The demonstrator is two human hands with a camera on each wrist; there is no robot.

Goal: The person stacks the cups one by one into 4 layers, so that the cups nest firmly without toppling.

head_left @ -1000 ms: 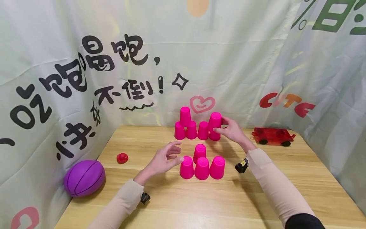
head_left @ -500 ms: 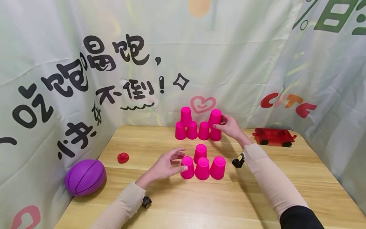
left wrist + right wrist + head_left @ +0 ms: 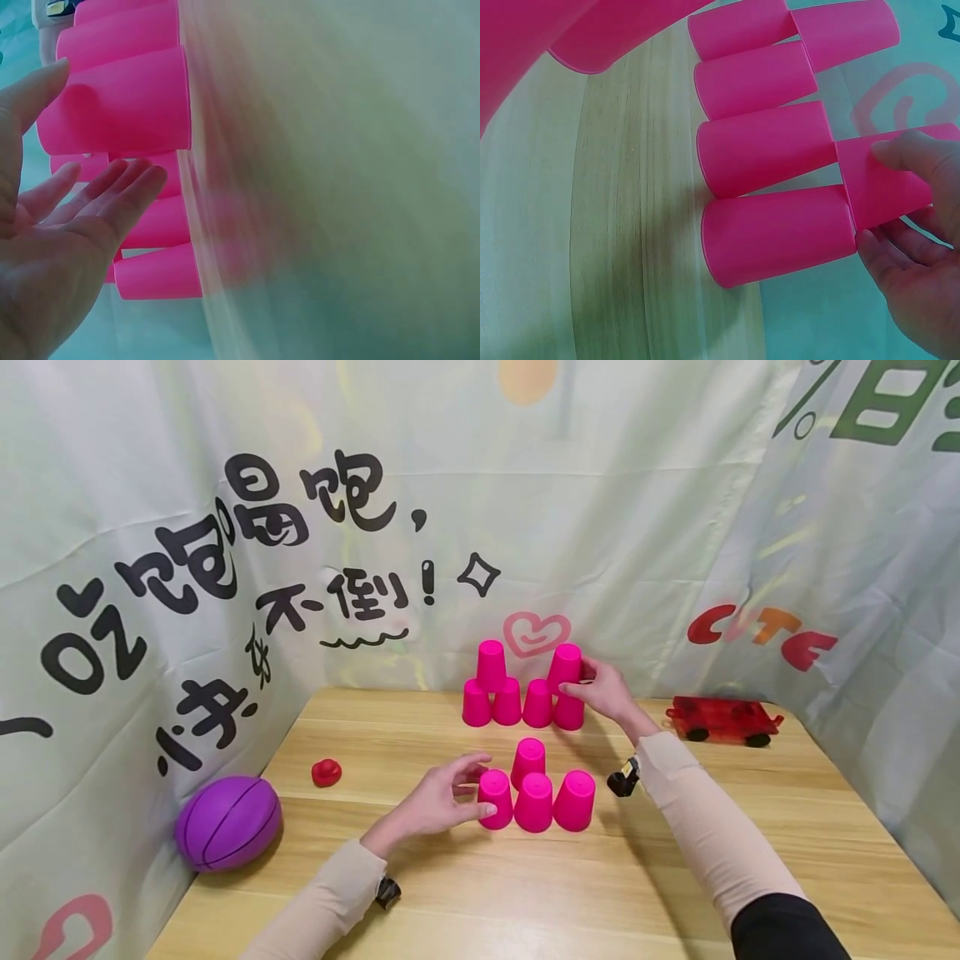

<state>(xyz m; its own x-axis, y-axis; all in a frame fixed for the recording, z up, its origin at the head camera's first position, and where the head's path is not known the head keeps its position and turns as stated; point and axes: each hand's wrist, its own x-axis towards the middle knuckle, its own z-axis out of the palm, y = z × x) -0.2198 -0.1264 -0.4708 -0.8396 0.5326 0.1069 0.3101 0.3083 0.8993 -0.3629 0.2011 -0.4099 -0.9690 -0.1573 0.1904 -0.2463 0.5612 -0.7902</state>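
Observation:
My right hand [image 3: 609, 691] grips a pink cup [image 3: 565, 662] upside down, thumb in front and fingers behind. In the right wrist view, that cup's rim [image 3: 845, 187] sits across the tops of two cups [image 3: 769, 146] standing side by side. My left hand [image 3: 438, 800] is at the front-left pink cup [image 3: 497, 789], its thumb on the near side and fingers reaching past the far side. In the left wrist view those fingers [image 3: 127, 199] are nearly straight below the cup [image 3: 124, 105]. Two more cups [image 3: 533, 803] stand to its right, with another cup [image 3: 529, 758] behind.
At the back, a small pyramid of three cups [image 3: 491, 667] stands left of the right hand's stack. A purple ball [image 3: 228, 824] and a small red object [image 3: 326, 772] lie on the left of the wooden table [image 3: 480, 902]. A red toy car [image 3: 722, 720] stands back right, before the curtain.
The right hand has lifted its cup slightly and brought it left onto the two cups. The left hand has lowered a little and moved right, its thumb now overlapping the front-left cup.

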